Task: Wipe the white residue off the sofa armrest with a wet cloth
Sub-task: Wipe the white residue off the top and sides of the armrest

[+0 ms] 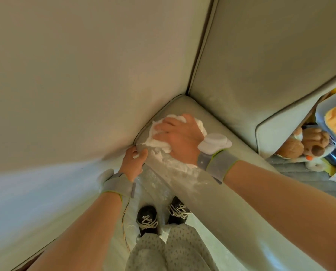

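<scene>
Right hand (179,136) presses cloth (159,142)

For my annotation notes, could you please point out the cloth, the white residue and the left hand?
cloth (157,142), head view, bunched lower edge.
white residue (179,165), head view, thick patch on armrest.
left hand (134,161), head view, back of hand.

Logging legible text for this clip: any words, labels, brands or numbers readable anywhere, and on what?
None can be read.
Wrist bands: no print visible.
Shoes: no logo visible.
Cloth under the right hand: plain white.
Clutter beside the plush toys at the right edge: too blurred to tell whether it carries text.
</scene>
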Available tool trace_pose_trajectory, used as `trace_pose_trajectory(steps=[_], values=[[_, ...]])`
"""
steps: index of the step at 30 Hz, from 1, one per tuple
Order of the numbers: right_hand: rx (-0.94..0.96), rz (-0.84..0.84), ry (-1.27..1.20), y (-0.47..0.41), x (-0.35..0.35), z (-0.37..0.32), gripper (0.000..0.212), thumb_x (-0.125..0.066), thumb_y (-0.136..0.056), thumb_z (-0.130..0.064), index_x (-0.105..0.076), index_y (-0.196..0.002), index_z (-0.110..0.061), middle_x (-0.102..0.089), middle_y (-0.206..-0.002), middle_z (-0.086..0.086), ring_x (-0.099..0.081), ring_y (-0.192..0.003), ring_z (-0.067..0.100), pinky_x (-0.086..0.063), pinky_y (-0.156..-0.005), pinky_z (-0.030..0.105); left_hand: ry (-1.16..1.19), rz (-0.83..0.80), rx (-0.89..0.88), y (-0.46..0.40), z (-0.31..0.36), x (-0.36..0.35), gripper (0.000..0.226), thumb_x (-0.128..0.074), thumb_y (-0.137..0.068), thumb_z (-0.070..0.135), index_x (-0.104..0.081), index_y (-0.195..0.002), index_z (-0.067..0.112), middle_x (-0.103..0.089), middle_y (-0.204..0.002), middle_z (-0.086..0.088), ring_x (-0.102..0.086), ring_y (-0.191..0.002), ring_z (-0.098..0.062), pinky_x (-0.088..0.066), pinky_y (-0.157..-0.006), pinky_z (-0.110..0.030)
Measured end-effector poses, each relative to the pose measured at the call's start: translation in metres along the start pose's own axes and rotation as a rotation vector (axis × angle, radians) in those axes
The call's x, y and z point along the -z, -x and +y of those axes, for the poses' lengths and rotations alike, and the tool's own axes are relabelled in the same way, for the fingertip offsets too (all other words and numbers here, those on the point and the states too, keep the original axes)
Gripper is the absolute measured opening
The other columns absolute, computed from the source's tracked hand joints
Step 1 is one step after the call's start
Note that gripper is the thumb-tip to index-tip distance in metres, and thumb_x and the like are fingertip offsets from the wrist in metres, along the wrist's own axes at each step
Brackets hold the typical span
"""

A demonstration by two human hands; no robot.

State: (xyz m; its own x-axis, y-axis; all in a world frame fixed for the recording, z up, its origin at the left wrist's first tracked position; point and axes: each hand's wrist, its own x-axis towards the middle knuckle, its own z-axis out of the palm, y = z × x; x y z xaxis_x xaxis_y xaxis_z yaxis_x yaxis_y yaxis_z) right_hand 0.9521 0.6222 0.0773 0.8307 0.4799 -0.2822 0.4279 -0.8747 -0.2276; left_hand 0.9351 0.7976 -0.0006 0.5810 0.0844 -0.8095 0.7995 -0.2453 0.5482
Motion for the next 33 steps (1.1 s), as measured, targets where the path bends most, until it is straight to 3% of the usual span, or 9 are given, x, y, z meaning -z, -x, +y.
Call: trace_pose_trajectory(steps=[4,8,12,15,18,21,26,28,33], values=[[0.116,0.115,-0.054,0.028,-0.023,-0.011,0.036,-0.079,-0.053,-0.022,-0.07,-0.087,-0.029,-0.07,-0.104,-0.009,-0.064,-0.103,0.019,-0.03,-0.089,0.041,0.097,-0.022,0.085,-0.005,0.005,0.003,0.033,-0.052,-0.093,0.03,-0.049,-0.125,0.022,-0.049,-0.13,-0.003,-0.046,-0.109,-0.018,-0.045,-0.074,-0.028],[0.017,0.319,-0.322,0.038,-0.012,-0.008,0.032,-0.071,-0.063,-0.013,-0.07,-0.094,-0.024,-0.067,-0.114,0.001,-0.063,-0.107,0.028,-0.043,-0.086,0.053,0.16,-0.001,0.102,-0.002,0.003,0.0,0.043,-0.05,-0.094,0.035,-0.042,-0.135,0.025,-0.045,-0.136,0.0,-0.044,-0.114,-0.017,-0.044,-0.082,-0.032],[-0.206,0.458,-0.41,0.019,0.018,0.026,0.037,-0.043,-0.076,-0.026,-0.069,-0.102,-0.022,-0.063,-0.117,0.011,-0.054,-0.109,0.032,-0.039,-0.089,0.046,0.192,0.006,0.071,-0.001,-0.004,-0.001,0.043,-0.049,-0.095,0.032,-0.04,-0.137,0.027,-0.043,-0.139,0.002,-0.044,-0.116,-0.016,-0.04,-0.086,-0.031],[-0.409,0.313,-0.467,0.004,0.018,0.046,0.046,-0.04,-0.08,-0.03,-0.063,-0.117,-0.013,-0.056,-0.125,0.012,-0.046,-0.116,0.038,-0.039,-0.096,0.049,0.231,0.003,0.066,0.0,-0.005,-0.002,0.043,-0.05,-0.095,0.024,-0.04,-0.138,0.026,-0.047,-0.136,0.002,-0.046,-0.114,-0.015,-0.041,-0.086,-0.03],[-0.522,0.089,-0.379,0.004,0.004,0.042,0.045,-0.047,-0.089,-0.029,-0.048,-0.133,-0.028,-0.038,-0.145,-0.002,-0.03,-0.131,0.03,-0.033,-0.102,0.046,0.301,0.0,0.086,0.0,-0.008,-0.002,0.044,-0.048,-0.095,0.018,-0.04,-0.138,0.027,-0.05,-0.132,0.002,-0.048,-0.121,-0.017,-0.042,-0.086,-0.031],[-0.479,0.129,-0.321,0.017,-0.004,0.023,0.047,-0.044,-0.082,-0.035,-0.053,-0.128,-0.032,-0.042,-0.142,-0.006,-0.032,-0.13,0.027,-0.035,-0.095,0.047,0.319,0.004,0.089,0.0,-0.01,-0.003,0.045,-0.046,-0.095,0.015,-0.04,-0.138,0.028,-0.051,-0.135,0.0,-0.048,-0.124,-0.019,-0.046,-0.091,-0.035],[-0.295,0.233,-0.181,0.043,-0.02,-0.005,0.035,-0.058,-0.066,-0.033,-0.07,-0.098,-0.032,-0.065,-0.116,-0.004,-0.057,-0.109,0.031,-0.043,-0.08,0.051,0.379,0.054,0.11,0.004,-0.001,-0.011,0.041,-0.043,-0.097,0.017,-0.041,-0.136,0.027,-0.051,-0.122,0.0,-0.048,-0.115,-0.017,-0.044,-0.095,-0.036],[-0.213,0.244,-0.145,0.049,-0.027,-0.012,0.032,-0.053,-0.064,-0.035,-0.07,-0.092,-0.033,-0.066,-0.112,-0.007,-0.059,-0.106,0.029,-0.045,-0.081,0.049,0.38,0.064,0.112,0.004,0.001,-0.011,0.04,-0.042,-0.098,0.017,-0.041,-0.136,0.027,-0.048,-0.119,0.001,-0.046,-0.113,-0.017,-0.043,-0.097,-0.037],[0.011,0.169,-0.03,0.063,-0.047,-0.031,0.024,-0.068,-0.057,-0.039,-0.069,-0.081,-0.038,-0.064,-0.103,-0.016,-0.055,-0.11,0.02,-0.036,-0.09,0.041,0.346,0.055,0.101,0.007,0.002,-0.007,0.038,-0.039,-0.099,0.018,-0.041,-0.136,0.022,-0.045,-0.115,0.0,-0.043,-0.107,-0.018,-0.041,-0.096,-0.037]])
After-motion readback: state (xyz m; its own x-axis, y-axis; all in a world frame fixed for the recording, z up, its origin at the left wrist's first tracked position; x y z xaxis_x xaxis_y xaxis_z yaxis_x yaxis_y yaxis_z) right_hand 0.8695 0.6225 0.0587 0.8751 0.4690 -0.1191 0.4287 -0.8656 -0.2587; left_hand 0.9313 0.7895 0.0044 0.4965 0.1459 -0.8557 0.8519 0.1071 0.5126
